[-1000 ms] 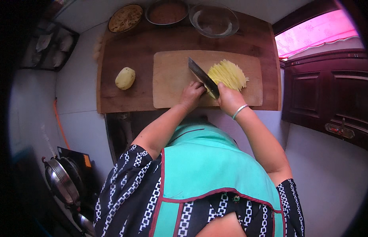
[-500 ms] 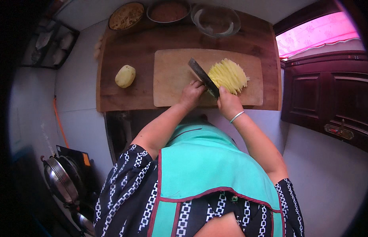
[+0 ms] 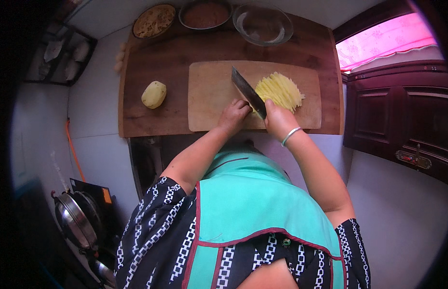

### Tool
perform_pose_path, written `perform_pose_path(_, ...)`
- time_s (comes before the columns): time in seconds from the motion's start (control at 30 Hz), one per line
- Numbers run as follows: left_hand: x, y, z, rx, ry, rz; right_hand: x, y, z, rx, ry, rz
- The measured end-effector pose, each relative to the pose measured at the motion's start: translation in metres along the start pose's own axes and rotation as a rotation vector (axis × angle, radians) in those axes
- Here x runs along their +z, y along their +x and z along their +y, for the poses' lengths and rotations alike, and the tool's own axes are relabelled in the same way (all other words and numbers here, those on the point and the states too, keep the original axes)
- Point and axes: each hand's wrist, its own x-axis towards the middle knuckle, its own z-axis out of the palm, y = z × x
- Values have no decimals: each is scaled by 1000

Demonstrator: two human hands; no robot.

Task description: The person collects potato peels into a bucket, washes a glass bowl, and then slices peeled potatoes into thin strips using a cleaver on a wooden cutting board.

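A wooden cutting board (image 3: pixel 209 96) lies near the table's front edge. My right hand (image 3: pixel 279 118) is closed round the handle of a kitchen knife with a broad dark blade (image 3: pixel 247 92), slanting across the board with its tip far and left. Close against the blade's left side, my left hand (image 3: pixel 234 115) has its fingers curled; whatever they press on is mostly hidden, with only a sliver of pale yellow showing by the fingertips. Right of the blade, thin pale-yellow potato strips (image 3: pixel 280 90) lie heaped. A whole peeled potato (image 3: pixel 153 95) rests on the table left of the board.
Along the table's far edge stand a bowl of brownish food (image 3: pixel 154 21), a metal bowl of reddish contents (image 3: pixel 205 14) and a clear glass bowl (image 3: pixel 262 25). A dark wooden cabinet door (image 3: pixel 397 115) is at right. Metal pans (image 3: pixel 75 219) stand at lower left.
The knife has tilted, so more of its flat side shows, and its tip has shifted slightly away from me. My right wrist has turned a little. The left hand stays beside the blade.
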Motion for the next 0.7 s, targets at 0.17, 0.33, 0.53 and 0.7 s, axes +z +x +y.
perform_pose_path(0.17, 4, -1, 1, -7, 6, 0, 27, -6, 9, 15, 43, 99)
perform_pose_path(0.33, -4, -2, 0, 21, -7, -15, 6, -3, -1, 15, 8, -26)
perform_pose_path(0.53, -3, 4, 4, 33, -1, -5, 39, -4, 15, -12, 93, 171)
perform_pose_path(0.7, -1, 13, 19, 122, -50, 48, 27, 2, 40, 56, 218, 171)
